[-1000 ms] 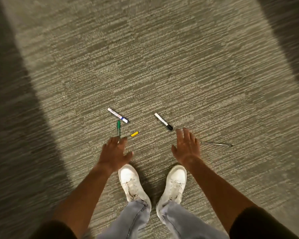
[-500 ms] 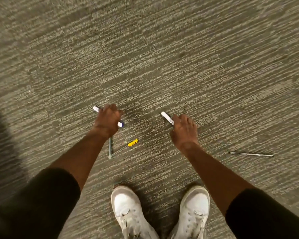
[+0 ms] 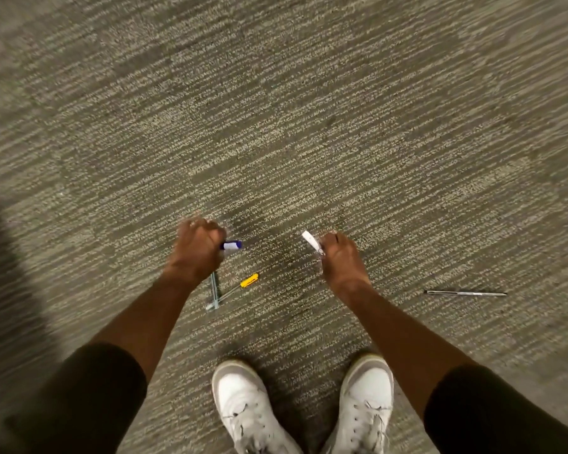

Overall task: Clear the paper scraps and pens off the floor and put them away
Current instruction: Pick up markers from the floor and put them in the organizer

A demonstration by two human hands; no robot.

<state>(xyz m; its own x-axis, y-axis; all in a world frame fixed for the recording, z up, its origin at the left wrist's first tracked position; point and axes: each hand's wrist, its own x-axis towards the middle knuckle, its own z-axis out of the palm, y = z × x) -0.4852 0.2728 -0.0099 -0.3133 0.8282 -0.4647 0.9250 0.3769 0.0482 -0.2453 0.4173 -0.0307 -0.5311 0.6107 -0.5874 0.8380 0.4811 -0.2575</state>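
My left hand [image 3: 197,250] is closed around a white marker with a blue cap [image 3: 232,245]; only the cap end sticks out to the right. My right hand [image 3: 338,260] grips a white marker [image 3: 311,242], whose white end points up and left. Just below my left hand, a green pen [image 3: 214,288] and a thin pen with a yellow cap [image 3: 241,285] lie on the carpet and meet at their lower ends. A slim silver pen [image 3: 465,292] lies flat to the right of my right arm. No paper scraps are in view.
Grey striped carpet [image 3: 309,126] fills the view. My two white sneakers [image 3: 250,414] stand at the bottom, below the pens. A dark shadowed band [image 3: 0,290] runs along the left edge.
Both hands reached down from above the pens and closed on a marker each. The blue-capped marker has turned in my left hand, and the view came closer to the floor.
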